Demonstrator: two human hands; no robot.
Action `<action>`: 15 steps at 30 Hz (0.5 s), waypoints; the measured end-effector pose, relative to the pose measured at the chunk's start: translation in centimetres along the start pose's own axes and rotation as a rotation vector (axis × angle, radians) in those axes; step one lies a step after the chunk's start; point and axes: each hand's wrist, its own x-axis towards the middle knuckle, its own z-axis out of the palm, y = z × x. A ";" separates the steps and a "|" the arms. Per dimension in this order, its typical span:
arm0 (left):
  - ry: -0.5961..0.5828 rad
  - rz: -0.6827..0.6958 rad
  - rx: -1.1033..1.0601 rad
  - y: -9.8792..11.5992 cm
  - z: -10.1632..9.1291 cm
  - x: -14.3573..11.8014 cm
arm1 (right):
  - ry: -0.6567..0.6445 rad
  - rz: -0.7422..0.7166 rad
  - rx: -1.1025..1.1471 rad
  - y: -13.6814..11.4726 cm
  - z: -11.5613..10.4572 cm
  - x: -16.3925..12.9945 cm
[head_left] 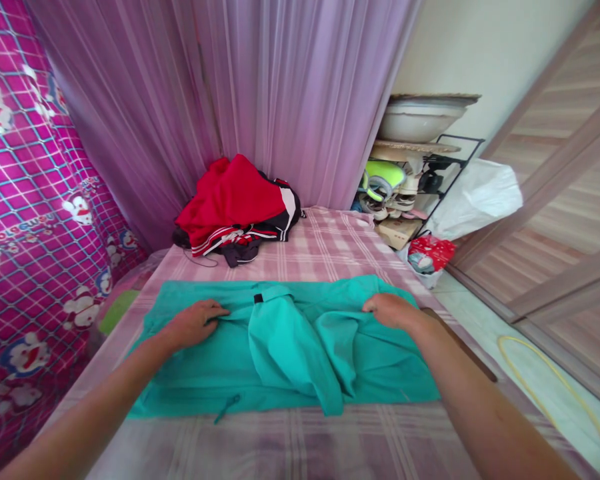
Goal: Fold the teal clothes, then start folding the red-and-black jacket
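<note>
A teal jacket [290, 347] lies spread sideways across the checked bed sheet, with a sleeve folded over its middle. The sleeve's end points toward me, and a small black tab [259, 299] shows near the top of the fold. A zipper pull [228, 404] hangs at the lower left edge. My left hand [196, 323] rests on the left part, its fingers closed on a crease of the cloth. On the right, my right hand [391, 311] pinches the fabric near the upper edge. Loose wrinkles run between both hands.
A heap of red and black clothes [235, 207] sits at the bed's far end, before a purple curtain [280, 100]. Right of the bed stands a rack [450, 180] with shoes and basins. A brown flat object [460, 343] lies by the bed's right edge, partly under the jacket.
</note>
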 end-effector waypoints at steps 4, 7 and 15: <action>-0.071 -0.115 -0.027 -0.5 -3.1 1.0 | 0.078 0.029 -0.081 -0.1 -2.0 1.9; 0.080 -0.161 0.129 -2.0 -4.8 2.8 | 0.232 0.071 -0.136 0.0 -2.5 3.9; -0.118 -0.250 0.247 -7.5 -5.1 5.9 | -0.040 0.096 -0.143 2.4 -2.5 6.2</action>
